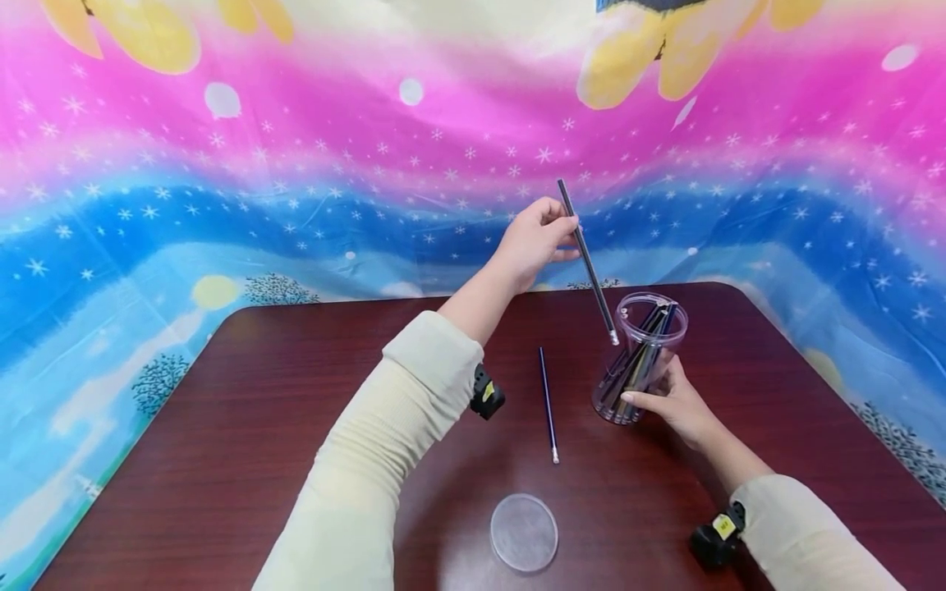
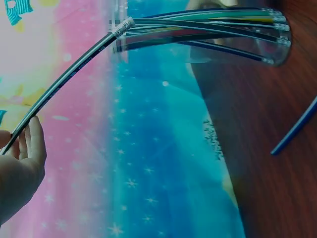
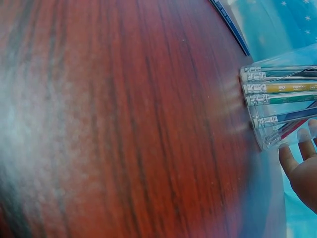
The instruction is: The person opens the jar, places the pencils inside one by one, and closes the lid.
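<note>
A dark pencil (image 1: 589, 267) is pinched in my left hand (image 1: 538, 242), slanting with its eraser end down by the rim of a clear plastic jar (image 1: 652, 336). In the left wrist view the pencil's silver ferrule (image 2: 124, 27) overlaps the jar's mouth; whether it is inside I cannot tell. My right hand (image 1: 676, 402) grips the jar low on its side, thumb in front. Several pencils (image 3: 282, 88) stand leaning inside it, eraser ends at the bottom. To the left of the jar, a blue pencil (image 1: 548, 402) lies on the table.
A round clear lid (image 1: 524, 533) lies flat near the front of the dark red wooden table (image 1: 310, 394). Behind the table hangs a colourful printed cloth (image 1: 332, 164). Black camera units (image 1: 717, 538) are worn at both wrists.
</note>
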A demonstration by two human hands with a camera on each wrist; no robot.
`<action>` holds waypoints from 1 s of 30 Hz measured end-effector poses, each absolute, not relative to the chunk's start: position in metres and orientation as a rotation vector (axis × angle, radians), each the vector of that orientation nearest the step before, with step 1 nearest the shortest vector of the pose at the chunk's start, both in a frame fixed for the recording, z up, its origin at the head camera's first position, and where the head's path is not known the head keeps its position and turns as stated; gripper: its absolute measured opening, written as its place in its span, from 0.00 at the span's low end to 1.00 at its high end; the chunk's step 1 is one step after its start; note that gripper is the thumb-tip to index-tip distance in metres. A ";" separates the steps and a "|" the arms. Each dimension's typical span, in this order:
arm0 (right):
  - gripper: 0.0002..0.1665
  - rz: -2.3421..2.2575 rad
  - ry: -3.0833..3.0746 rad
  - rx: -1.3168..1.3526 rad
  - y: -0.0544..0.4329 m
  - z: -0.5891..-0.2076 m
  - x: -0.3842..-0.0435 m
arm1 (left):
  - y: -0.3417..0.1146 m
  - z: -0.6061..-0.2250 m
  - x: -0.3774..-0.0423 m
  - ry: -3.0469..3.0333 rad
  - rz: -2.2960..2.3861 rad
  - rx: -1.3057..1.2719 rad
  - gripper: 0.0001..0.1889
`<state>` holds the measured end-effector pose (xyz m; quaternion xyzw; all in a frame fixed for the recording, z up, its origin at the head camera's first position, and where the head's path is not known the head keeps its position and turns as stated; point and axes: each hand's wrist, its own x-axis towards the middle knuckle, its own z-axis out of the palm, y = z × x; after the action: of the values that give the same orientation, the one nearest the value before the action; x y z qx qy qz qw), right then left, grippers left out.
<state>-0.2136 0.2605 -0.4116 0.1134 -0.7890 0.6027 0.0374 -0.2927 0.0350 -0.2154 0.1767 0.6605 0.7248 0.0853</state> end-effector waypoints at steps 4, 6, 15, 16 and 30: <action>0.37 1.852 -2.446 0.321 0.260 -0.411 -0.213 | 0.040 -0.209 -0.295 1.932 2.214 0.552 0.04; 0.37 1.853 -2.449 0.316 0.260 -0.411 -0.213 | 0.042 -0.203 -0.293 1.928 2.232 0.542 0.04; 0.38 1.845 -2.433 0.332 0.260 -0.411 -0.213 | 0.048 -0.181 -0.276 1.988 2.282 0.537 0.06; 0.39 1.843 -2.435 0.330 0.260 -0.411 -0.213 | 0.049 -0.182 -0.278 1.990 2.287 0.550 0.06; 0.39 1.831 -2.437 0.344 0.262 -0.414 -0.215 | 0.063 -0.203 -0.291 2.049 2.155 0.818 0.07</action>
<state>-0.2145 0.2618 -0.4138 0.1121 -0.7939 0.5965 0.0373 -0.2914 0.0634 -0.2026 0.2652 0.6641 0.6985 0.0287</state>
